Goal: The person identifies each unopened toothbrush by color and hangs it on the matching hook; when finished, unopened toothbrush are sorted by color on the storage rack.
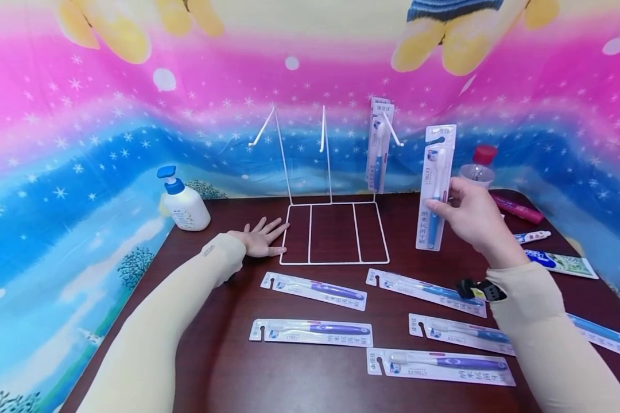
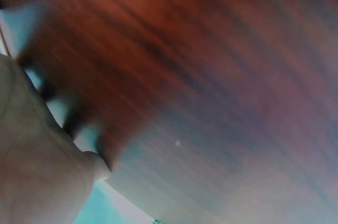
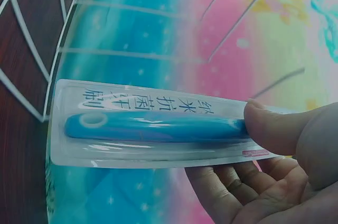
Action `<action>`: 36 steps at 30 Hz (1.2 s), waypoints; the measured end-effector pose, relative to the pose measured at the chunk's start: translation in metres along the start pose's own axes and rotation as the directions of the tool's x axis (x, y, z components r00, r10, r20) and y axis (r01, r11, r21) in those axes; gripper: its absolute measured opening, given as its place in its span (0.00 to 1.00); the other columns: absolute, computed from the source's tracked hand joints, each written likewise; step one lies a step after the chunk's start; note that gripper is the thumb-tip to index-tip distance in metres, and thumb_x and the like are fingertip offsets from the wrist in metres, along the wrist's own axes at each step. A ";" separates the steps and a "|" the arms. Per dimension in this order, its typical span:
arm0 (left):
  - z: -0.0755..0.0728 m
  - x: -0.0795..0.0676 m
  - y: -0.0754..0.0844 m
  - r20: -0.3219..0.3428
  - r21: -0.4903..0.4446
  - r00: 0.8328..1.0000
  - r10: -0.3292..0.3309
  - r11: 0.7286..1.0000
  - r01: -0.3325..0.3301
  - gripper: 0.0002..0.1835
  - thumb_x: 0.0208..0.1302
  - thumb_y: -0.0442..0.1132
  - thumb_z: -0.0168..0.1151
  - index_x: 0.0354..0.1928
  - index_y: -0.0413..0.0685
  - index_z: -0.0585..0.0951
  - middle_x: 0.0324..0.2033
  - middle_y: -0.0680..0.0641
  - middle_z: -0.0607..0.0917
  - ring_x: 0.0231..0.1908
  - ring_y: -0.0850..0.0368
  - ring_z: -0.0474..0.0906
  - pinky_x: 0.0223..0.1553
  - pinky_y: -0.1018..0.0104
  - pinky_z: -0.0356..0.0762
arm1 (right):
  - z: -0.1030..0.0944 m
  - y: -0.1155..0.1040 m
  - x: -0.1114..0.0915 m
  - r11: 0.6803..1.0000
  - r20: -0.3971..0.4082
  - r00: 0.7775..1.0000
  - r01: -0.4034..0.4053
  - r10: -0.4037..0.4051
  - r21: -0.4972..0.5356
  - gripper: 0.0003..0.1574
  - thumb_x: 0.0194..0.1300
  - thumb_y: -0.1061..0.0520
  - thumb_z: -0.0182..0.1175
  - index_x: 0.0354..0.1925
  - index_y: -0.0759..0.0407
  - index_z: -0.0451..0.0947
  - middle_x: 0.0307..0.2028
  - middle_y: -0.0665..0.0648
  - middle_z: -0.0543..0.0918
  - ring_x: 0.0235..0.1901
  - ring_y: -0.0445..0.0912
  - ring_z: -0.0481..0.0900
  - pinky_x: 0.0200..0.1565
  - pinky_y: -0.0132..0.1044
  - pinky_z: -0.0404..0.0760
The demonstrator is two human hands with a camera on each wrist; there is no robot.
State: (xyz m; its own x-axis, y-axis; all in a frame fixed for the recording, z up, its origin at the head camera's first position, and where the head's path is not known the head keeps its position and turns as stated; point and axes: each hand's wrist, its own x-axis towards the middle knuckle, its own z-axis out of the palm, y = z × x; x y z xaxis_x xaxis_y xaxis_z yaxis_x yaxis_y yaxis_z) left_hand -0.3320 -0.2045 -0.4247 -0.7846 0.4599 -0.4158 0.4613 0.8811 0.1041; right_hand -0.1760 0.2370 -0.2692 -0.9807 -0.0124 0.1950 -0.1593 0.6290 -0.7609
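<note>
My right hand (image 1: 475, 215) pinches a packaged toothbrush (image 1: 435, 189) with a blue handle between thumb and fingers. It is upright, its hang hole at the top, to the right of a white wire rack (image 1: 336, 263). In the right wrist view the thumb lies across the front of the pack and the fingers are behind it. On the rack's right hook hang packaged toothbrushes (image 1: 379, 143), one in front of another; the middle and left hooks carry nothing. My left hand (image 1: 260, 238) lies with fingers spread on the table, fingertips right at the left side of the rack's base.
Several packaged toothbrushes, purple (image 1: 312, 332) and blue (image 1: 426, 291), lie on the dark table in front of the rack. A white pump bottle (image 1: 187, 207) stands at the left. Behind my right hand are a red-capped bottle (image 1: 484, 155), a pink tube (image 1: 519, 209) and toothpaste (image 1: 565, 264).
</note>
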 end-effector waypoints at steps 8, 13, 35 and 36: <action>-0.002 -0.003 0.003 0.005 -0.021 1.000 0.010 1.000 -0.010 0.44 0.57 0.74 0.35 0.70 0.73 0.33 0.70 0.56 0.31 0.67 0.45 0.22 0.58 0.33 0.28 | 0.020 -0.020 -0.005 0.998 0.018 0.998 0.064 -0.064 0.010 0.33 0.62 0.48 0.59 0.62 0.58 0.66 0.54 0.63 0.74 0.50 0.60 0.75 0.48 0.59 0.70; -0.007 -0.011 0.010 -0.004 -0.022 1.000 0.025 0.999 -0.025 0.43 0.61 0.71 0.36 0.71 0.67 0.35 0.71 0.51 0.34 0.67 0.40 0.25 0.57 0.32 0.29 | 0.026 -0.027 -0.003 0.995 0.015 0.995 0.100 -0.100 0.019 0.31 0.61 0.50 0.60 0.61 0.59 0.68 0.53 0.63 0.75 0.49 0.59 0.76 0.47 0.57 0.72; -0.009 -0.015 0.013 -0.005 0.024 1.000 0.011 1.000 -0.011 0.42 0.61 0.71 0.34 0.71 0.68 0.34 0.71 0.54 0.33 0.68 0.43 0.26 0.59 0.35 0.33 | 0.043 -0.024 0.022 0.999 0.042 0.998 0.049 -0.050 0.023 0.32 0.61 0.49 0.59 0.62 0.56 0.67 0.56 0.61 0.74 0.49 0.58 0.76 0.46 0.56 0.73; -0.009 -0.014 0.013 -0.002 0.024 1.000 0.012 1.000 -0.012 0.42 0.62 0.71 0.34 0.71 0.68 0.34 0.71 0.54 0.33 0.68 0.43 0.26 0.59 0.35 0.33 | 0.044 -0.023 0.025 0.999 0.041 0.998 0.044 -0.045 0.025 0.32 0.61 0.49 0.59 0.61 0.57 0.67 0.55 0.61 0.74 0.48 0.58 0.76 0.46 0.55 0.74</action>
State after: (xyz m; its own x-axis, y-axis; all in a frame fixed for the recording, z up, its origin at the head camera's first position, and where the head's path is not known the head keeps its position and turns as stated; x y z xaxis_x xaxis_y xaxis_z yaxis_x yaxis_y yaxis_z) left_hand -0.3189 -0.1989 -0.4090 -0.7799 0.4703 -0.4130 0.4803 0.8728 0.0868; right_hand -0.2017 0.1879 -0.2737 -0.9763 -0.0729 0.2036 -0.2053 0.6084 -0.7666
